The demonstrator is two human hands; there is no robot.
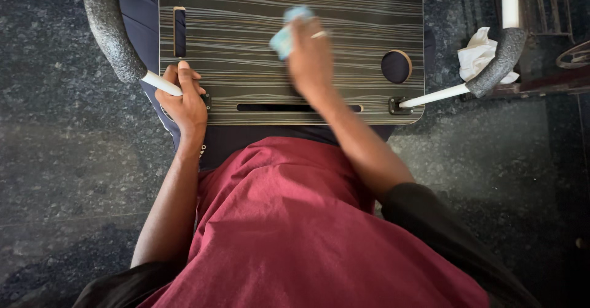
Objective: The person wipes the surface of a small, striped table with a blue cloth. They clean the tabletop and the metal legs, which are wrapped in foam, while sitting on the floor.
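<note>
The person sat with a small folding lap table (246,56) of dark striped wood-grain board across the knees. The left hand (184,102) was closed around a white tube leg (161,82) at the near-left corner, steadying the board. The right hand (310,53), blurred in the shot, had its grip clamped on a pale blue cloth (286,33), pressed against the table top near the middle. The cloth looked soft, light and limp, likely best bunched in the fingers with the palm bearing down so it would not slide. The board seemed stiff and smooth, probably slippery. A crumpled white tissue (476,56) lay off to the right, beside a foam-padded leg (501,62)
</note>
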